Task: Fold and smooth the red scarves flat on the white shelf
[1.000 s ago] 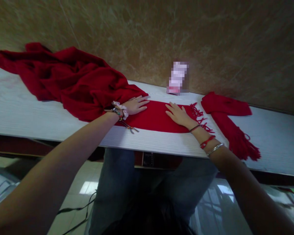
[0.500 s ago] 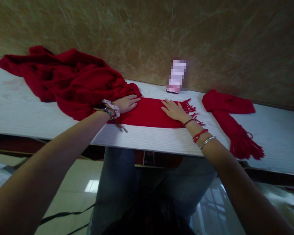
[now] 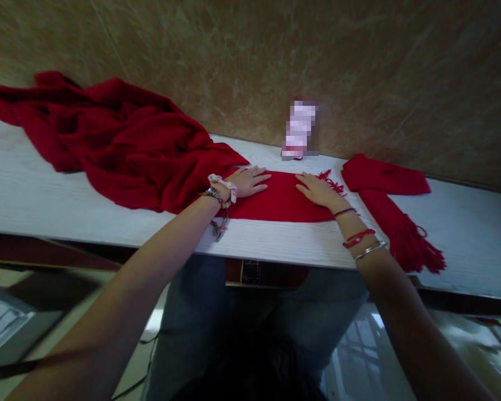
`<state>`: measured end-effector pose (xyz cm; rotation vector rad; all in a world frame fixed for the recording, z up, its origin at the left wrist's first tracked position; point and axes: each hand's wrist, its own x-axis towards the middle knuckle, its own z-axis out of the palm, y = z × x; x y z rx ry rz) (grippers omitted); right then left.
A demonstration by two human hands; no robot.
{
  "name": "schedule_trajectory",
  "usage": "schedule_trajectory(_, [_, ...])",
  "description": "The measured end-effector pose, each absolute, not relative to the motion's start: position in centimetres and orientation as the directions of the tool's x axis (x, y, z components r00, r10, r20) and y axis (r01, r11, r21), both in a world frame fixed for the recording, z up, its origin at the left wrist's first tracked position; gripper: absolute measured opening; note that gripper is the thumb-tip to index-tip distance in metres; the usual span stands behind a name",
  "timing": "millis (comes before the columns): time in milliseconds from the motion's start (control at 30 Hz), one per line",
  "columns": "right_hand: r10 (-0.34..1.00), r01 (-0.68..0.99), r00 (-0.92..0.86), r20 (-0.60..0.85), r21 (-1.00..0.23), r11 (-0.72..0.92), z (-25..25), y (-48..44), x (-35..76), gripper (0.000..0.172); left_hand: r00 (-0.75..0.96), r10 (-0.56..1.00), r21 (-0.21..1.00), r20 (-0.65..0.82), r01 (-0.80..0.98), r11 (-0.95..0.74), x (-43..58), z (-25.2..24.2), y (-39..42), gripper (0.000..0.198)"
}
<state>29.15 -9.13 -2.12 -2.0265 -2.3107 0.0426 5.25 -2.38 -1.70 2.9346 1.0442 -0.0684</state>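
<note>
A red fringed scarf (image 3: 278,195) lies on the white tabletop, with a flat stretch between my hands and a large rumpled heap to the left. My left hand (image 3: 247,182) rests palm down on the flat part, beside the heap, fingers spread. Near the fringed end, my right hand (image 3: 318,192) lies flat on the cloth with its fingers stretched out; it partly hides the tassels. To the right, apart from my hands, lies a second red scarf (image 3: 386,177), folded, with its tassels pointing toward the front edge.
A phone (image 3: 299,131), its screen blurred out, leans against the brown marbled wall (image 3: 234,67) behind the narrow white table (image 3: 37,195). Below the front edge are my legs and a dark drawer or shelf. A grey box-like object (image 3: 8,323) stands low at left.
Both hands have slid to the right along the cloth, my left hand further than my right. The flat stretch and its fringe have shifted right, and the heap's edge now reaches further right.
</note>
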Motion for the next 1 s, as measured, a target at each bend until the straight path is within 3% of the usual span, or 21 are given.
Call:
schedule_trajectory(200, [0.999,1.0,0.022,0.044,0.022,-0.023,-1.6,-9.8,33.0,0.045,0.773,0.633,-0.024,-0.035,0.633,-0.774,4.2,-2.0,-2.1,0.049])
schedule_trajectory(300, [0.989,0.998,0.056,0.139,0.027,-0.06,-0.7,-10.2,33.8,0.041,0.76,0.647,-0.038,-0.063,0.646,-0.762,4.0,-1.9,-2.2,0.049])
schedule_trajectory(433, [0.943,0.99,-0.111,0.314,-0.052,0.133,-0.1,-10.1,32.7,0.032,0.74,0.663,-0.018,-0.114,0.666,-0.746,3.2,-1.4,-2.4,0.049])
schedule_trajectory(567, [0.944,0.947,-0.286,0.165,-0.1,0.305,-0.2,-9.9,31.7,0.02,0.703,0.696,0.041,-0.15,0.707,-0.706,2.3,-1.3,-1.8,0.051])
schedule_trajectory(733, [0.969,0.966,-0.244,0.04,-0.082,0.247,0.0,-10.0,31.4,0.017,0.701,0.704,0.019,-0.114,0.71,-0.704,1.8,-1.9,-1.3,0.049])
schedule_trajectory(900, [0.95,0.952,-0.306,0.064,-0.009,0.307,-0.2,-9.6,30.8,0.019,0.746,0.664,-0.071,0.043,0.666,-0.743,3.7,-1.5,-3.9,0.043])
schedule_trajectory(1000, [0.93,0.933,-0.352,0.104,-0.037,0.357,-0.5,-9.7,31.4,0.02,0.76,0.642,-0.01,0.102,0.646,-0.763,5.4,-1.3,-5.1,0.046])
